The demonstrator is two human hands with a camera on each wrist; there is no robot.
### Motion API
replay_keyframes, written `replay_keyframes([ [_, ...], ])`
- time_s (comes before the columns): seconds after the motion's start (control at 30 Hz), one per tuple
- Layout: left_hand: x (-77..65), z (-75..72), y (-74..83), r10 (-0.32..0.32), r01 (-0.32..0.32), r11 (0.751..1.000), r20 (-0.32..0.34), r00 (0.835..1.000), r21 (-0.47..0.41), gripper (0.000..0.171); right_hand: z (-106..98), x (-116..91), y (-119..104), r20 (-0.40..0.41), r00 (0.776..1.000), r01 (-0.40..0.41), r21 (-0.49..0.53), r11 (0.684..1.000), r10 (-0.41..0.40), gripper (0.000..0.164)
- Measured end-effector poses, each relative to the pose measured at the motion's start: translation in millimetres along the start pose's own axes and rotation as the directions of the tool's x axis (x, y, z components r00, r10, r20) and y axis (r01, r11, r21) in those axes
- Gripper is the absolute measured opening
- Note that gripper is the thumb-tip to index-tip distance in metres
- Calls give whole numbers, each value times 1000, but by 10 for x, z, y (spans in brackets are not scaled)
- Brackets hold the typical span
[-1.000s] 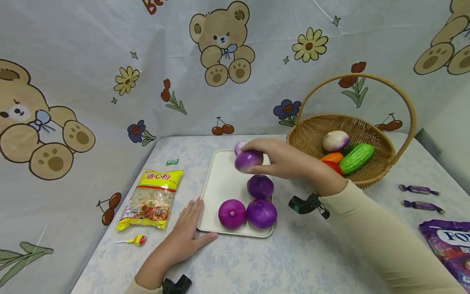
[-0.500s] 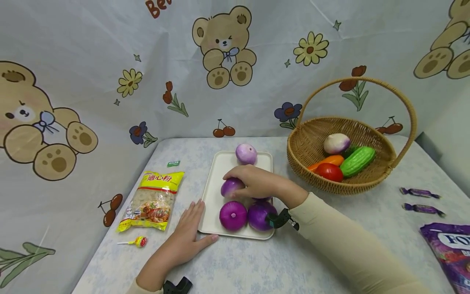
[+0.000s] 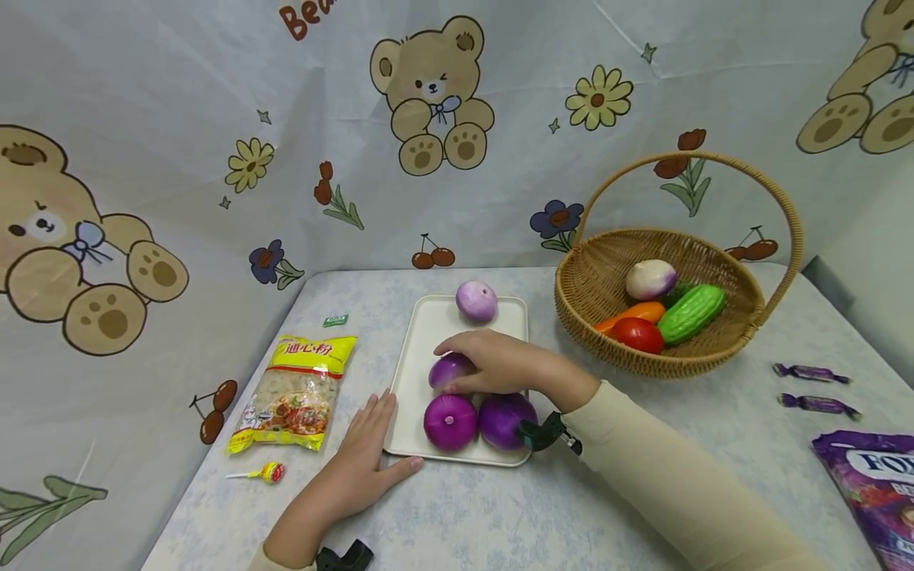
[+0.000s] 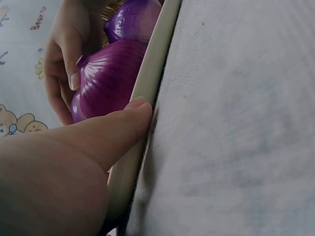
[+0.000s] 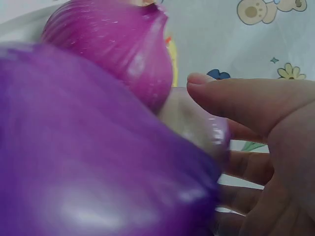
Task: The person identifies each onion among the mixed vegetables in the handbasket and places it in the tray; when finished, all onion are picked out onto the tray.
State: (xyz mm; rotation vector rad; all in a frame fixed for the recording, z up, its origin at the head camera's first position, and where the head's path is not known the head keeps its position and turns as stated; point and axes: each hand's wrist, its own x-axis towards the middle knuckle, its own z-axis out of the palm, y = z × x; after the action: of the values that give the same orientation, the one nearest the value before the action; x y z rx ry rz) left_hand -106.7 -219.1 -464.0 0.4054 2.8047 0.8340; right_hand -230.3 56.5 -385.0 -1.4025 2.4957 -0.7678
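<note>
My right hand (image 3: 503, 362) curls from above round a purple-and-white turnip (image 3: 446, 369) on the cream tray (image 3: 410, 381). In the right wrist view the turnip's pale side (image 5: 192, 120) shows below the thumb, with the fingers behind it. Nearer the front of the tray sit a magenta onion (image 3: 450, 422) and a dark purple round vegetable (image 3: 505, 422). At the back stands a pale purple one (image 3: 476, 301). Another, seen earlier beneath the right hand, is now hidden. My left hand (image 3: 364, 456) lies with straight fingers along the tray's left front corner, its thumb (image 4: 135, 115) touching the rim.
On the right stands a wicker basket (image 3: 660, 365) holding a turnip (image 3: 650, 279), a tomato (image 3: 638, 335), a carrot (image 3: 646, 311) and a green cucumber-like vegetable (image 3: 693, 313). A pasta bag (image 3: 296, 392) and lollipop (image 3: 267, 473) lie left; wrapped candies (image 3: 814, 373) and a purple bag (image 3: 871, 484) lie right.
My right hand has brought the turnip from the back right of the tray down to its middle, behind the magenta onion. Over the last half second it has barely moved. The left hand stays put.
</note>
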Motion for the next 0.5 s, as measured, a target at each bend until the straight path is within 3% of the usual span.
replay_keyframes([
  [0.5,-4,-4,12,-12,12,1000,0,1000,11,114,-400,-313,-41,-92,996,-24,-51,998,19,53],
])
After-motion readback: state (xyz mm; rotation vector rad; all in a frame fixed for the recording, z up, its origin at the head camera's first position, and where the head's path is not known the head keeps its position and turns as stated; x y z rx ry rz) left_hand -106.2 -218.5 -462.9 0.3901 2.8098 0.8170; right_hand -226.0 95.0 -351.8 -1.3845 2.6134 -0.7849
